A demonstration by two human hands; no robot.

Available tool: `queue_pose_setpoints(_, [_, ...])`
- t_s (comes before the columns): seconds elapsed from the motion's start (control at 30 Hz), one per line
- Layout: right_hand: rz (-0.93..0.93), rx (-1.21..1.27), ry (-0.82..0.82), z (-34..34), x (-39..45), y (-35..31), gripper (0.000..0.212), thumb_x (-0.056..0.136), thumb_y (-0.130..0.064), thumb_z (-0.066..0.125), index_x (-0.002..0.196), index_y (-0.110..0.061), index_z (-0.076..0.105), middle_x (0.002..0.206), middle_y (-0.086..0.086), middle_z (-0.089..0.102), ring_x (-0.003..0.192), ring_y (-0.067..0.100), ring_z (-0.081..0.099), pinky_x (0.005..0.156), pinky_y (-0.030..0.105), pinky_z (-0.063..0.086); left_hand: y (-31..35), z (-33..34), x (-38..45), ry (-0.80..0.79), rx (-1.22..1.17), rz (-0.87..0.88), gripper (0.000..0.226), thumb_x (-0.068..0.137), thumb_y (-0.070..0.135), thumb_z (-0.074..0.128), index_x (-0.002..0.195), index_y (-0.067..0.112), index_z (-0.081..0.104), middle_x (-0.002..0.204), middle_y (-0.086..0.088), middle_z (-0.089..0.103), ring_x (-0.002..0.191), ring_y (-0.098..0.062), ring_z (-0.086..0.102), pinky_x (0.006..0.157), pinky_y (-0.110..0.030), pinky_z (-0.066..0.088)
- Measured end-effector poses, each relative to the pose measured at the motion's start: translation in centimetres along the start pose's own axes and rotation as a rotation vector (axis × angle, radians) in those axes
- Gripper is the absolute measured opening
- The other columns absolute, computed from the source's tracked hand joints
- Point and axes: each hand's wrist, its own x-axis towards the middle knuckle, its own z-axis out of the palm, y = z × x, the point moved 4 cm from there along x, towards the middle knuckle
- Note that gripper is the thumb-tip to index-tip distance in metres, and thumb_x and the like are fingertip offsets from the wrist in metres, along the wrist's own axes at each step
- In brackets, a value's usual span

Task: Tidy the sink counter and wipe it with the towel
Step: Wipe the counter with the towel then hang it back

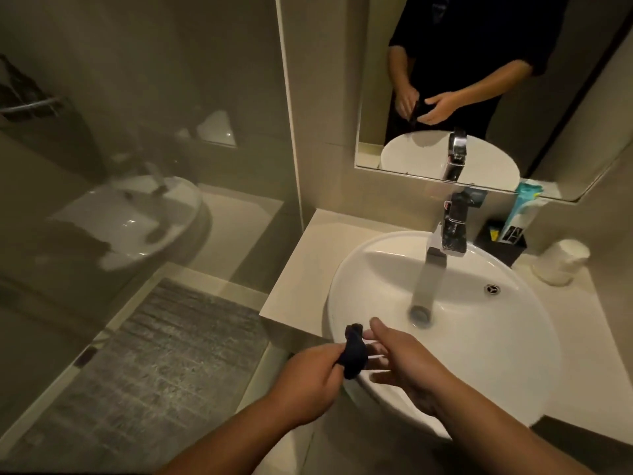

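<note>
A small dark towel [354, 354], bunched and hanging roughly upright, is pinched in the left hand [308, 382] over the near rim of the sink [513, 337]. The right hand [407, 361], fingers spread and holding nothing, touches its side. Bare worktop [301, 269] lies just beyond, to the left.
</note>
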Motion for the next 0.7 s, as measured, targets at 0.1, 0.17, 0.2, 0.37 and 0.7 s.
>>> queue_pose_setpoints(0.1, [-0.013,0.195,0.061,-0.7,-0.6,-1.7,0.038,0.094,-0.045,0.052,0.106,-0.013,0.067,0.103,0.012,0.071,0.096,0.033,0.069,0.082,0.044,0.059,2.7,-0.2,1.0,0.061,0.247,0.193,0.039,0.09,0.024,0.044,0.128,0.033,0.046,0.121,0.006,0.061,0.108,-0.016,0.057,0.092,-0.034,0.048])
queue_pose_setpoints(0.17, [-0.086,0.234,0.115,-1.2,-1.1,-2.6,0.027,0.092,-0.03,0.059,0.101,-0.005,0.067,0.101,0.018,0.071,0.093,0.033,0.069,0.081,0.046,0.059,3.7,-0.1,1.4,0.059,0.338,0.281,0.046,0.091,0.024,0.046,0.136,0.03,0.04,0.136,0.006,0.053,0.122,-0.016,0.049,0.104,-0.035,0.041])
queue_pose_setpoints(0.2, [-0.111,0.236,0.153,-1.4,-1.4,-2.8,0.021,0.091,-0.022,0.061,0.1,-0.004,0.067,0.1,0.019,0.07,0.09,0.031,0.069,0.078,0.044,0.059,3.9,0.0,1.3,0.041,0.371,0.321,0.051,0.092,0.025,0.047,0.141,0.029,0.034,0.145,0.005,0.045,0.13,-0.016,0.042,0.11,-0.035,0.035])
queue_pose_setpoints(0.37, [-0.222,0.175,0.302,-1.8,-3.5,-3.0,0.017,0.087,0.0,0.057,0.099,-0.006,0.068,0.097,0.018,0.071,0.084,0.027,0.069,0.075,0.039,0.058,2.6,-1.0,0.4,-0.089,-0.045,0.372,0.053,0.089,0.04,0.041,0.141,0.038,0.035,0.154,0.017,0.026,0.144,-0.001,0.015,0.119,-0.03,0.016])
queue_pose_setpoints(0.7, [-0.478,0.14,0.36,-2.9,-10.0,-4.1,0.032,0.09,0.008,0.053,0.099,-0.018,0.069,0.099,0.004,0.072,0.097,0.019,0.067,0.077,0.031,0.056,2.4,-3.0,4.0,-0.35,-0.174,0.318,0.049,0.091,0.043,0.055,0.137,0.041,0.037,0.122,0.021,0.051,0.115,-0.002,0.049,0.098,-0.022,0.038])
